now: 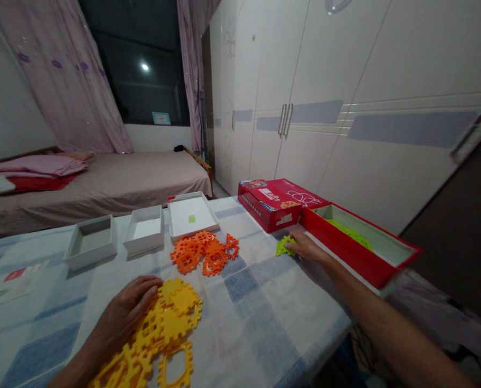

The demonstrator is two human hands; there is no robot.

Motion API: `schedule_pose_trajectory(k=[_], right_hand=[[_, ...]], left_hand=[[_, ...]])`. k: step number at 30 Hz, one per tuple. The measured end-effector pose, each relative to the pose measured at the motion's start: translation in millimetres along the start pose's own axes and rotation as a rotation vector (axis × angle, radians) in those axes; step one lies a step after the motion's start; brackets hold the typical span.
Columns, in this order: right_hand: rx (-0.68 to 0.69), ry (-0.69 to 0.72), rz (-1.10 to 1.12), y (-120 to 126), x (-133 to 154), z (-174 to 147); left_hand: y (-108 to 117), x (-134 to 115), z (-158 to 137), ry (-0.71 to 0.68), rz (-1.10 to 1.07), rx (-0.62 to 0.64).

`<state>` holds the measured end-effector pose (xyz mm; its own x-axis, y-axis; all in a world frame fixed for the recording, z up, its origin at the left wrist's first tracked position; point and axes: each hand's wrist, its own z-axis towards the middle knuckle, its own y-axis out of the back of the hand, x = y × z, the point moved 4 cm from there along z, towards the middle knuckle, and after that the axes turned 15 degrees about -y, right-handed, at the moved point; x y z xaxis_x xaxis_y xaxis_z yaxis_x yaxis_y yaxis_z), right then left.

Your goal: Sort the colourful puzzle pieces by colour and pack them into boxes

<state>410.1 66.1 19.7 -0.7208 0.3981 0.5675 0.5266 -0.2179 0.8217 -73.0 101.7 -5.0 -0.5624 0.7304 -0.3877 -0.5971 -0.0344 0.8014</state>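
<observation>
On cloth [256, 318], seemingly arranging, touched green pieces [282, 247] with right hand [306, 248], yellow pieces [173, 325] with left hand [127, 303]; couldn't tell grips; needed steadiness next.

No text readable | printed red box [260, 209]: white characters [269, 192] on top, too blurred; small white label [284, 219] on its side, also unreadable | tray [182, 211], left of this box: green sticker [192, 219], not legible

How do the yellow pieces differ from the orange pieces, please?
The yellow pieces lie nearer the person than the orange pieces. The left hand touches the yellow pieces, while no hand touches the orange pieces. Both groups have notched edges.
</observation>
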Motion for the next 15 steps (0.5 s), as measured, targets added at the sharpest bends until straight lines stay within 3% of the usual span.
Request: schedule_pose_trajectory(k=[4,8,11,15], right_hand=[[-0.052,-0.013,0.030,1,-4,-3],[0.025,-0.016,0.073,6,-4,-12],[0.095,0.011,0.113,10,5,-16],[0.080,0.061,0.091,11,23,-16]], left_hand=[[2,-3,1,-0.015,-0.006,-0.016],[1,-3,2,-0.022,-0.009,-0.014],[1,-3,2,-0.014,-0.006,-0.004],[2,-4,2,-0.014,-0.001,-0.008]])
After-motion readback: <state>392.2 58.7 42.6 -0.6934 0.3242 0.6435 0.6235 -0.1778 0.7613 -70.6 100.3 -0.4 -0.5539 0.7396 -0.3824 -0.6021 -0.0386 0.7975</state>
